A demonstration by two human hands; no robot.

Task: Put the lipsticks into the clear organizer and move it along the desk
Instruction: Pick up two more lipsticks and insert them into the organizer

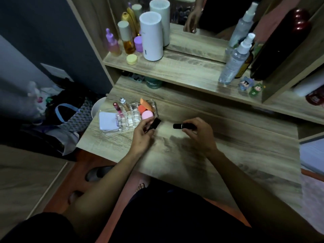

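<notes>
The clear organizer [128, 120] stands on the left part of the wooden desk [228, 146]. Two lip products stand upright in its slots: a pink-red tube [117, 107] and one with a clear cap [123, 102]. Orange and pink sponges [146, 111] fill its right side, and a white compact [109, 121] lies in its front left. My left hand [142, 135] holds a black lipstick [155, 124] just right of the organizer's front. My right hand [198, 132] grips another black lipstick [178, 126], lying sideways just above the desk.
A raised shelf [184, 67] behind holds bottles, a white cylinder [151, 35], a yellow jar, spray bottles [235, 60] and small figurines [250, 86]. A mirror stands at the back. A white bowl [98, 106] sits off the desk's left edge, above bags on the floor.
</notes>
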